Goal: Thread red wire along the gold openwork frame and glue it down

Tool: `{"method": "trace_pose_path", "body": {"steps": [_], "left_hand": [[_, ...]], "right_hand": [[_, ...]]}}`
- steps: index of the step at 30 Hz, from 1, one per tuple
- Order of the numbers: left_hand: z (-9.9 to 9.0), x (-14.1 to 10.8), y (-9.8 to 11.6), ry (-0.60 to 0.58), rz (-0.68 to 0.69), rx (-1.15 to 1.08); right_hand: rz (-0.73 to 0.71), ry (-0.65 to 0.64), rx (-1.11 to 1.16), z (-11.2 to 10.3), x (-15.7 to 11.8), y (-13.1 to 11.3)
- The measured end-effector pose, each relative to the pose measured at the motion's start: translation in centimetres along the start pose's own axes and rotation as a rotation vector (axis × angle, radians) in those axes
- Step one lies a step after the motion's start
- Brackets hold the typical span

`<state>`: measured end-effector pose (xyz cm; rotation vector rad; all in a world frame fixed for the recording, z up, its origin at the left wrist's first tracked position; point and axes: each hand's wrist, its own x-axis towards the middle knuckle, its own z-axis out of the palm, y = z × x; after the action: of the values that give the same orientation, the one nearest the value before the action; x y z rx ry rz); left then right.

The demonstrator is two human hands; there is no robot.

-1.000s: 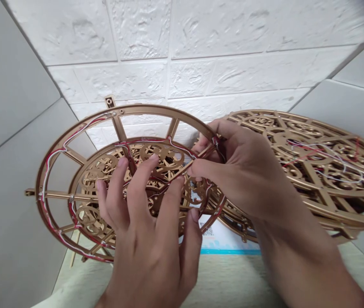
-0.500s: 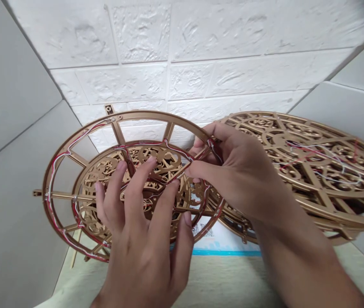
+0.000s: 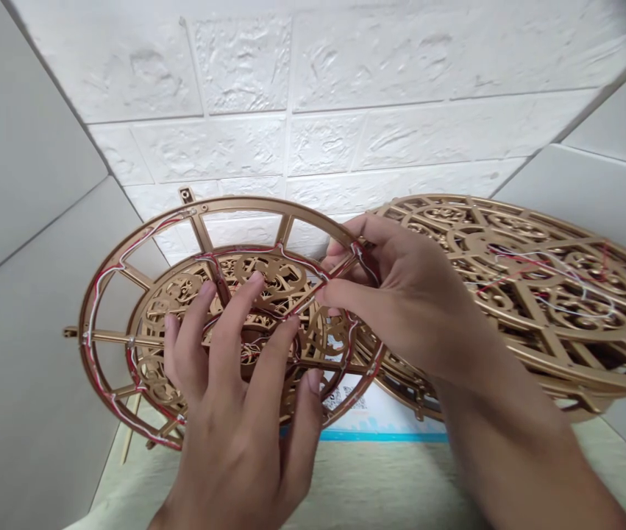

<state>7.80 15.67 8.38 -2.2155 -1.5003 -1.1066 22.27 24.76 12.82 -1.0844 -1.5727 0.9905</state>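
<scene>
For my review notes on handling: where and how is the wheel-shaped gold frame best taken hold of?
I'd hold the frame by its outer rim, from the left: the rim looks narrow, and openings between the spokes should leave room to wrap it. Mind the red and white wires along it. The right hand occupies the right side.

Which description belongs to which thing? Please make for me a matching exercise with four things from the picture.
Things:
1. Left hand
2. Right hand
3. Paper
4. Back wall

Descriptions:
A. Blue along its near edge
B. White, brick-patterned
C. Spread over the middle of the held frame
D. Gripping that frame's right side

Pairs: 1-C, 2-D, 3-A, 4-B
</scene>
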Motion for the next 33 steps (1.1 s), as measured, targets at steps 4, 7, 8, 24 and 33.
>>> {"method": "trace_pose_path", "body": {"steps": [4,7,8,24,33], "left_hand": [[-0.05,-0.10,0.16,0.004,-0.004,0.006],[-0.15,-0.27,0.09,-0.019,0.018,0.035],[-0.19,-0.35,-0.01,-0.040,0.035,0.050],[0.08,-0.33,0.02,-0.016,0.022,0.051],[-0.16,-0.54,-0.33,-0.057,0.053,0.066]], "right_hand": [[0.006,-0.004,0.011,0.07,-0.11,-0.19],[-0.002,-0.003,-0.001,0.10,-0.25,-0.15],[-0.005,-0.003,-0.007,0.09,-0.28,-0.13],[-0.005,-0.019,-0.018,-0.04,-0.39,-0.24],[0.004,-0.038,0.005,-0.12,-0.13,-0.26]]}}
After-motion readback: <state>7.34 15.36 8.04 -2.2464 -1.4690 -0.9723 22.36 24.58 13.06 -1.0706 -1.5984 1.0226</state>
